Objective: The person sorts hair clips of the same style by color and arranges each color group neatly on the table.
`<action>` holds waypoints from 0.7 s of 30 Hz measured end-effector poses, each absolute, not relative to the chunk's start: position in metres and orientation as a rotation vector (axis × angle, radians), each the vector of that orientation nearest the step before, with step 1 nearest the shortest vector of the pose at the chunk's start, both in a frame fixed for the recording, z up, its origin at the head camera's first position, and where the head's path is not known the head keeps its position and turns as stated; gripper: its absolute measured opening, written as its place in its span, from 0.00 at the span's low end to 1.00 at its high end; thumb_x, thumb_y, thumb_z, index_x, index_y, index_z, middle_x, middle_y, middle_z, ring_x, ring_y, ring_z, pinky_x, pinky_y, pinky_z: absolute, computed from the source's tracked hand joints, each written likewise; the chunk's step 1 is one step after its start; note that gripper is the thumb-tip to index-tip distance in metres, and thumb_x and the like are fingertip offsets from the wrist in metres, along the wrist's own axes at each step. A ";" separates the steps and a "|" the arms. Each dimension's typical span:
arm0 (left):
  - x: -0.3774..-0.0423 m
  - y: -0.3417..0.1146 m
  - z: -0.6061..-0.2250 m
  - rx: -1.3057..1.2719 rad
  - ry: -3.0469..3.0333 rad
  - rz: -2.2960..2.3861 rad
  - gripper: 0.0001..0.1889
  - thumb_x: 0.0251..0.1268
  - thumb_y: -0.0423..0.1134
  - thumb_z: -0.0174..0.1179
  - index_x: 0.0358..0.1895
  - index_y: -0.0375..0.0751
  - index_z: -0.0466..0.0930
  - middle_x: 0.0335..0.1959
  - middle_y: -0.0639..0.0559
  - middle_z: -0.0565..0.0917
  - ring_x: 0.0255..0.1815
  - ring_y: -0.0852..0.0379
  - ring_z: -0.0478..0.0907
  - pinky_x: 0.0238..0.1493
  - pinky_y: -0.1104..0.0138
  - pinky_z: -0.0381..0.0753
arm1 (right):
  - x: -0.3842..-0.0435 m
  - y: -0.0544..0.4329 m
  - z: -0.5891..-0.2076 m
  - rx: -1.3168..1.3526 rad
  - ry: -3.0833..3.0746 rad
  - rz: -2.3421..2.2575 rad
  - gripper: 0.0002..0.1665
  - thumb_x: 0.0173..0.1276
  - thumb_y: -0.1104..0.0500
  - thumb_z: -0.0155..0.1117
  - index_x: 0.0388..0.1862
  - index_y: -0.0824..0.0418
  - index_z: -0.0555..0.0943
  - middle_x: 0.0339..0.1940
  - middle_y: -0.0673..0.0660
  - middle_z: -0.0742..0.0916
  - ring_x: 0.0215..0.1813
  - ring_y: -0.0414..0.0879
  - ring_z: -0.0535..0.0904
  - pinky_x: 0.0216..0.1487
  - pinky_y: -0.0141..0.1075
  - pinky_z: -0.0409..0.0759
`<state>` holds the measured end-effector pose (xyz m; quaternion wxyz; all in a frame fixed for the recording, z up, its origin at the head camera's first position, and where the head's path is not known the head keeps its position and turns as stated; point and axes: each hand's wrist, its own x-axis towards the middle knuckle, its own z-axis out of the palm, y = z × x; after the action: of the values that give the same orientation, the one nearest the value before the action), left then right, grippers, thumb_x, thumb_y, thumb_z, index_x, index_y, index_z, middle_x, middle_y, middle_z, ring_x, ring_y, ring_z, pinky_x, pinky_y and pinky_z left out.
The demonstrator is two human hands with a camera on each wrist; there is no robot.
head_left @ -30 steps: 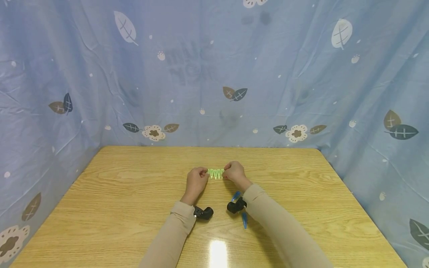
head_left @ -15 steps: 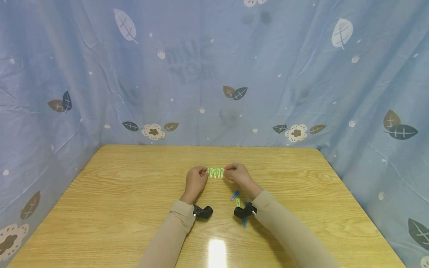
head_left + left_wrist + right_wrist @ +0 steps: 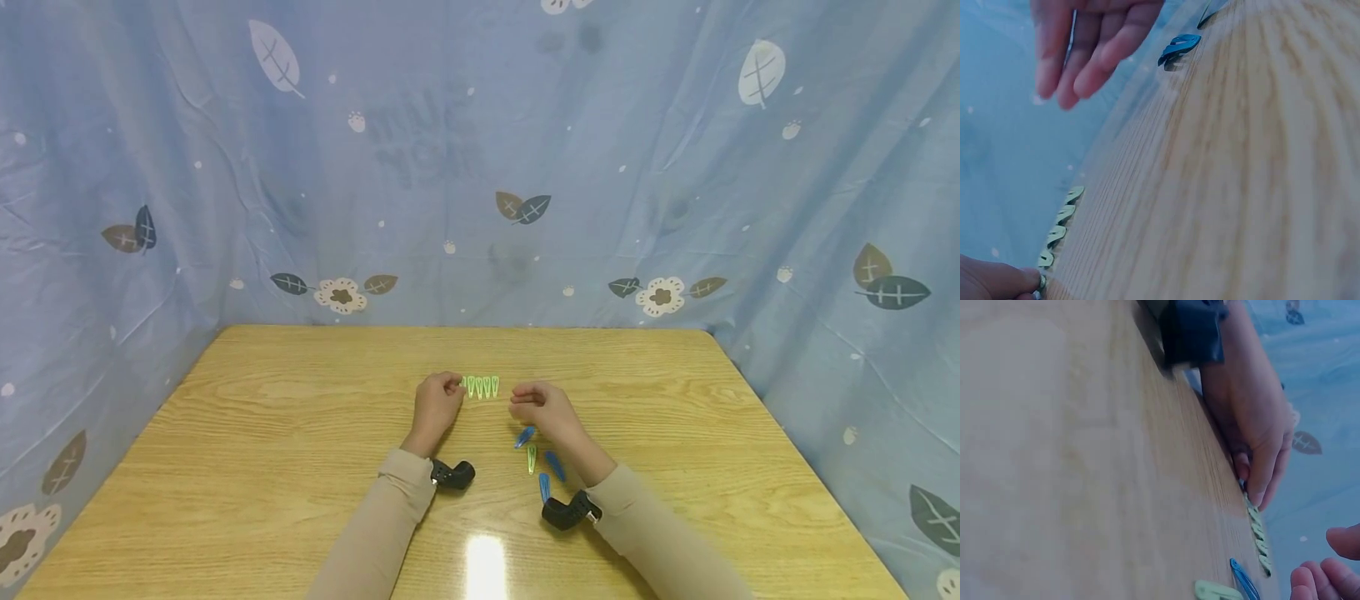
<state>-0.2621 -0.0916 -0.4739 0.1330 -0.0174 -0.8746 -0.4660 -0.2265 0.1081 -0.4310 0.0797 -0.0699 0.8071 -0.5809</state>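
Several light green snap hair clips (image 3: 480, 387) lie side by side in a row on the wooden table. At the row's left end my left hand (image 3: 437, 408) pinches the outermost green clip between thumb and fingers, as the right wrist view (image 3: 1246, 499) of that clip also shows. My right hand (image 3: 547, 410) is held above the table, right of the row, its fingers loosely bent and holding nothing. Just below it lie a blue snap clip (image 3: 525, 437), a single green clip (image 3: 532, 458) and two more blue clips, one (image 3: 555, 465) beside my wrist, the other (image 3: 544, 486) partly behind the wrist camera.
Black wrist cameras (image 3: 453, 475) sit on both forearms, low over the table (image 3: 300, 467). A blue patterned curtain (image 3: 450, 167) stands behind the table and along both sides. A bright light reflection lies on the table near the front.
My right hand has let go of the row's right end and drawn back right and toward me. The loose green and blue clips beneath it have come into view. My left hand stays put.
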 end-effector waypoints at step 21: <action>-0.259 -0.092 -0.472 -0.065 -2.526 -1.355 0.09 0.58 0.30 0.63 0.41 0.30 0.84 0.30 0.45 0.82 0.31 0.54 0.77 0.34 0.64 0.78 | -0.170 0.135 -0.440 -0.394 2.527 -1.654 0.21 0.64 0.64 0.63 0.54 0.72 0.74 0.49 0.65 0.82 0.51 0.55 0.80 0.54 0.37 0.78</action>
<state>-0.2594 -0.0918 -0.4724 0.1368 -0.0224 -0.8727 -0.4681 -0.1702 0.1351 -0.4397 0.0477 -0.1292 0.8287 -0.5425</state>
